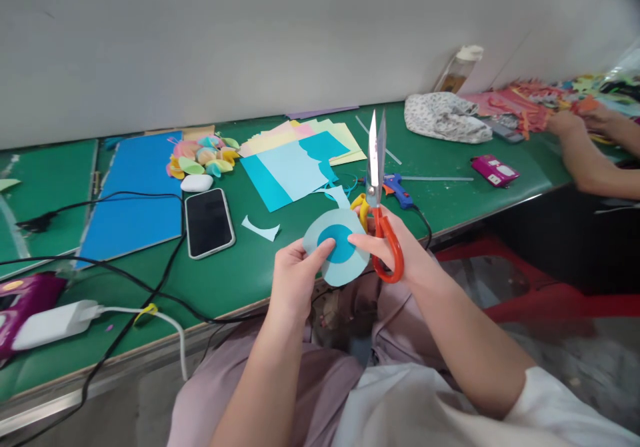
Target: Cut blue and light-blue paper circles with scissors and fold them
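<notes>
Between my two hands, above the table's front edge, is a pale blue paper disc (347, 272) with a smaller turquoise paper disc (342, 247) lying on its middle. My left hand (294, 275) pinches the left side, its thumb pressed on the turquoise disc. The thumb of my right hand (395, 244) touches that disc's right edge. Scissors (374, 184) with red-orange handles hang on my right hand, blades pointing up and slightly apart. Yellow handles (361, 207) of another tool show behind them. A curved pale offcut (261, 228) lies on the table left of the discs.
Turquoise and pale sheets (285, 174), paper petals (205, 156), a phone (210, 223) and a blue glue gun (399, 190) lie on the green table (260, 274). Black cables (155, 287) cross the left side. Another person's hands (570, 130) work at far right.
</notes>
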Demonstrator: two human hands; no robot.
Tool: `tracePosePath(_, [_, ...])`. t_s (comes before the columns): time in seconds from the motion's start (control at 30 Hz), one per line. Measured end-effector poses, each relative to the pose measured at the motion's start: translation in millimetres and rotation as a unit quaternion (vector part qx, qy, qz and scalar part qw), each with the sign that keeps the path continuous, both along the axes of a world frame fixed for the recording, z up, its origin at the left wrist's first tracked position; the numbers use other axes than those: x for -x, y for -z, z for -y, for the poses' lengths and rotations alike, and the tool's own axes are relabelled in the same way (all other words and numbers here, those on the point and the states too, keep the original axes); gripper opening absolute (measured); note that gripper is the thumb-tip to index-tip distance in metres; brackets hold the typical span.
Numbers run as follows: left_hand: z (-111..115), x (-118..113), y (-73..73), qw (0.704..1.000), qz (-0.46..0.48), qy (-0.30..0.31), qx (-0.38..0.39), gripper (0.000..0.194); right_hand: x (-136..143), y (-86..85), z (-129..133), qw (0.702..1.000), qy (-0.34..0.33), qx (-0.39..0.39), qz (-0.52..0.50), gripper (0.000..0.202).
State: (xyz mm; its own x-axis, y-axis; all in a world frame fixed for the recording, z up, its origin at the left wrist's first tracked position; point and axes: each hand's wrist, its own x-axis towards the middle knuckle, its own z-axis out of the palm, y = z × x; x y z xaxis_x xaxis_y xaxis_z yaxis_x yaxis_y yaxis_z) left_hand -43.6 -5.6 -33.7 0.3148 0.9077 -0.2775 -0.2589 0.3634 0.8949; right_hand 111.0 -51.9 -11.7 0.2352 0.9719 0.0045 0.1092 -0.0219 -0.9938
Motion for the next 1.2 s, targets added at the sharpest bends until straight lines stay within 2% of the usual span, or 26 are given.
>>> tracePosePath(0.1, [1, -3, -0.2, 0.999, 0.002, -0.033, -0.006, 0.027, 1, 1.4, 1, 1.000, -0.004, 0.005, -0.015, 0.030])
tracePosePath(0.2, [3, -5, 0.8, 0.999, -0.001, -0.042, -0.011, 0.026, 6, 2.4, 2, 0.999, 0.025, 0.009, -0.018, 0.031])
tracePosePath(0.37, [2, -1, 1.0, 1.000, -0.023, 0.017, -0.014, 0.030, 5, -0.4, -2, 0.999, 0.050, 0.001, 0.020, 0.033])
tracePosePath(0.5, [-5, 7, -2.2, 0.994, -0.058, 0.094, -0.011, 0.029, -7, -6.4, -5, 0.996, -0.027, 0.012, 0.081, 0.030])
tracePosePath(0.67, [-13, 12, -4.8, 0.987, -0.091, 0.134, -0.018, 0.026, -16, -8.8, -9, 0.982, -0.150, 0.052, 0.100, 0.028])
tracePosePath(0.8, [-13, 10, -3.0, 0.982, -0.090, 0.166, -0.007, 0.024, -17, -7.1, -13, 0.975, -0.178, 0.069, 0.110, 0.025])
tracePosePath(0.9, [-13, 8, -0.4, 0.990, -0.072, 0.122, -0.003, 0.025, -18, -6.7, -16, 0.981, -0.143, 0.048, 0.121, 0.027])
tracePosePath(1.0, [-14, 6, 1.7, 0.999, -0.036, 0.018, -0.001, 0.029, -17, -6.7, -13, 0.994, -0.043, 0.024, 0.095, 0.031])
tracePosePath(1.1, [-15, 3, 1.5, 0.996, 0.008, -0.092, 0.002, 0.033, -6, -4.9, -2, 0.998, 0.058, 0.003, 0.031, 0.035])
tracePosePath(1.13, [-15, 3, 0.6, 0.992, 0.022, -0.122, 0.002, 0.034, -1, -3.3, 3, 0.998, 0.070, 0.005, 0.005, 0.038])
tracePosePath(1.2, [-15, 2, -2.2, 0.985, 0.045, -0.166, 0.002, 0.034, 11, 1.7, 13, 0.998, 0.046, 0.036, -0.032, 0.041])
